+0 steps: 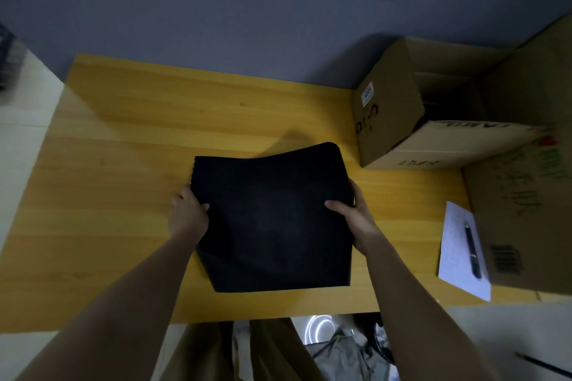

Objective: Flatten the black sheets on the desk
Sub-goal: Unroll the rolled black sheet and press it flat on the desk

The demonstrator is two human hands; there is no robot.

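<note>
A black sheet point(272, 219), or a stack of them, is held over the middle of the yellow wooden desk point(123, 139). It bows, with its far edge curling up and its near corners drooping toward the desk. My left hand point(188, 213) grips its left edge, thumb on top. On the opposite side my right hand point(353, 213) grips the right edge, thumb also on top. I cannot tell whether it is one sheet or several.
An open cardboard box point(402, 120) stands at the desk's back right, with a larger box point(520, 195) beside it on the right. A white paper point(455, 244) with a black pen point(473, 252) lies at the right front. Bags and clutter sit below the desk's near edge.
</note>
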